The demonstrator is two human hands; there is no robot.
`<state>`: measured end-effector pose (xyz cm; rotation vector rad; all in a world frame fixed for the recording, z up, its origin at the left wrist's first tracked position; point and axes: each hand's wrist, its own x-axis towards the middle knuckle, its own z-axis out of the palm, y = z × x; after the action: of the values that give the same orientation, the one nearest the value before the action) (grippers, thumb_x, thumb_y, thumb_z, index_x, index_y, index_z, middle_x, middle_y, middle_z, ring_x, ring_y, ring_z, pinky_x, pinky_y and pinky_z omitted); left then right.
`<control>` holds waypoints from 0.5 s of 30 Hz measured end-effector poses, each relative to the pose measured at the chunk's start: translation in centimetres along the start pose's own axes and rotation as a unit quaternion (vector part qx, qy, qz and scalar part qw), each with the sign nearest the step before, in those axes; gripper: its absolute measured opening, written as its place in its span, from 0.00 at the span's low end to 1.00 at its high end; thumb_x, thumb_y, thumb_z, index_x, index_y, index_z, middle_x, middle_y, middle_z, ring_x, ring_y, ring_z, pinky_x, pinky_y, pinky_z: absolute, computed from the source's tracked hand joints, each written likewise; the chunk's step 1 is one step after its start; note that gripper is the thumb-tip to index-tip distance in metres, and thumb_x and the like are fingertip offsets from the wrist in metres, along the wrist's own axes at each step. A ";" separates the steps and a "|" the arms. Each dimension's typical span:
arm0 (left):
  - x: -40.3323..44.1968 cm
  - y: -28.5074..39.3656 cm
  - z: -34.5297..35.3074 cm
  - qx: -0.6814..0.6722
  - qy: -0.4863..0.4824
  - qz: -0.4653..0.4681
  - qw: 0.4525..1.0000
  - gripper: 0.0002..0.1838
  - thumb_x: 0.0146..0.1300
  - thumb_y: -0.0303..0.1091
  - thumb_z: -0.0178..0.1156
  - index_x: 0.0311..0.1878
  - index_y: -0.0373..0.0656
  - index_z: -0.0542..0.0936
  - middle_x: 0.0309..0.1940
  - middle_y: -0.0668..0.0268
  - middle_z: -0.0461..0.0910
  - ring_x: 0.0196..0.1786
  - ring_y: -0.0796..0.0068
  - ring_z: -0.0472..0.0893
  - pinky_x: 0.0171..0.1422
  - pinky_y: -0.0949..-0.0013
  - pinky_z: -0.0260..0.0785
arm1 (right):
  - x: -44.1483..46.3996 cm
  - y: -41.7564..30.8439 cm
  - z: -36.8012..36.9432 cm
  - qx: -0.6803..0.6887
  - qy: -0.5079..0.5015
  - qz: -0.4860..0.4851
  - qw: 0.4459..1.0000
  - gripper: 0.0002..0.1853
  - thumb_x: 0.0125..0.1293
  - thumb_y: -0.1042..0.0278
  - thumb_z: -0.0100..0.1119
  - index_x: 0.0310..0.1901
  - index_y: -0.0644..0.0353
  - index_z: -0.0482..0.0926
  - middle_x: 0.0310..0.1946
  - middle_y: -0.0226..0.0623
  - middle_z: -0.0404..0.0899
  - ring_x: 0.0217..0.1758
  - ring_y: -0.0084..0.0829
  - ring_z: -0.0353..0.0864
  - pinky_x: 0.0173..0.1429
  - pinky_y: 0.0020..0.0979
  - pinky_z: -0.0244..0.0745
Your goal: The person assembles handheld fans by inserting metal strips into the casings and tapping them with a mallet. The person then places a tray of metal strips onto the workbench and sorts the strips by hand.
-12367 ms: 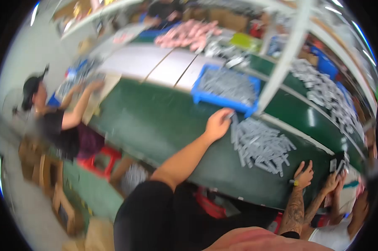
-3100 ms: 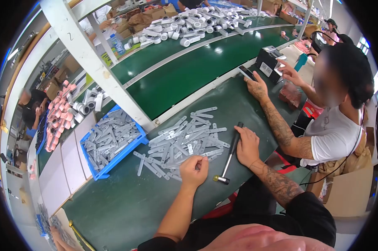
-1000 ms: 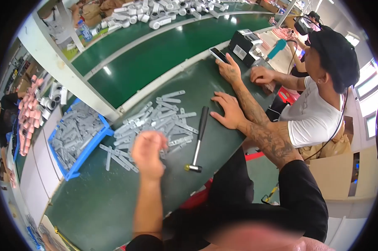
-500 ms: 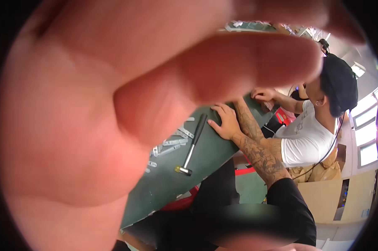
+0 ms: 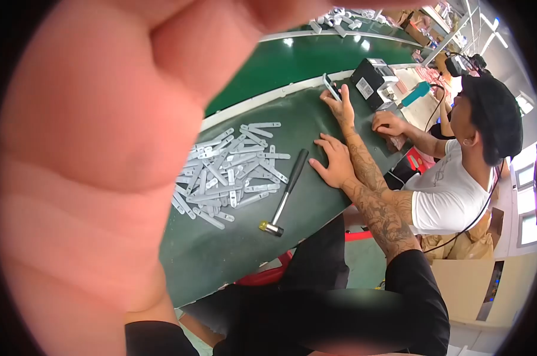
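Observation:
My left hand (image 5: 96,142) fills the left side of the head view, very close to the lens and blurred. Its palm faces the camera, and a finger stretches along the top edge; most of the fingertips are out of sight. Nothing shows in it. My right hand (image 5: 335,163) lies palm down on the green table (image 5: 221,267), fingers apart. Just left of it is a two-faced hammer (image 5: 283,204) with a black grip, a steel shaft and a yellow-and-black head. Beyond the hammer spreads a loose pile of flat grey strip-like parts (image 5: 235,166), partly covered by my left hand.
A co-worker in a white shirt (image 5: 446,199) sits at right, one hand holding a flat phone-like device (image 5: 332,88). Behind stand a black box-shaped machine (image 5: 369,86) and a teal tool (image 5: 415,94). A green conveyor belt (image 5: 280,65) runs past the table's far edge.
My left hand has moved up and left, uncovering the grey parts, the conveyor and the co-worker's hand with the device. My right hand stays resting on the table.

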<state>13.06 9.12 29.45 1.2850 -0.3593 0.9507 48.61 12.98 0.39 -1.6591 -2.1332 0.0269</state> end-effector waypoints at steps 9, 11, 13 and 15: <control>-0.1 -1.5 1.1 0.065 0.039 0.090 0.993 0.43 0.73 0.80 0.40 0.70 0.49 0.65 0.63 0.39 0.75 0.66 0.39 0.76 0.76 0.43 0.61 | -0.2 0.3 0.5 -0.002 0.001 0.006 1.000 0.32 0.67 0.45 0.69 0.67 0.53 0.77 0.73 0.46 0.71 0.78 0.49 0.68 0.80 0.51 0.59; -0.3 -2.3 1.2 0.052 0.044 0.091 0.993 0.42 0.73 0.80 0.40 0.69 0.50 0.66 0.63 0.39 0.75 0.66 0.39 0.76 0.77 0.43 0.61 | -0.4 -0.1 0.1 0.013 0.020 0.006 1.000 0.32 0.67 0.45 0.69 0.66 0.54 0.77 0.72 0.46 0.72 0.78 0.49 0.68 0.80 0.50 0.60; -0.5 -3.0 1.1 0.011 0.037 0.078 0.996 0.42 0.74 0.79 0.40 0.68 0.50 0.67 0.61 0.41 0.76 0.66 0.39 0.75 0.77 0.43 0.60 | -0.2 0.8 0.7 0.016 0.014 -0.002 1.000 0.31 0.67 0.45 0.68 0.66 0.55 0.77 0.72 0.47 0.73 0.76 0.51 0.70 0.79 0.50 0.61; -0.6 -3.5 1.2 -0.034 0.024 0.058 0.997 0.41 0.74 0.79 0.40 0.68 0.51 0.68 0.60 0.43 0.76 0.66 0.40 0.75 0.77 0.43 0.59 | -0.3 0.0 0.0 0.011 0.001 0.013 1.000 0.31 0.67 0.45 0.68 0.66 0.55 0.77 0.72 0.47 0.73 0.75 0.51 0.70 0.79 0.50 0.60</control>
<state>15.69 7.85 27.13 1.1881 -0.4290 1.0581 48.66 12.73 0.34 -1.6728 -2.1029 0.0572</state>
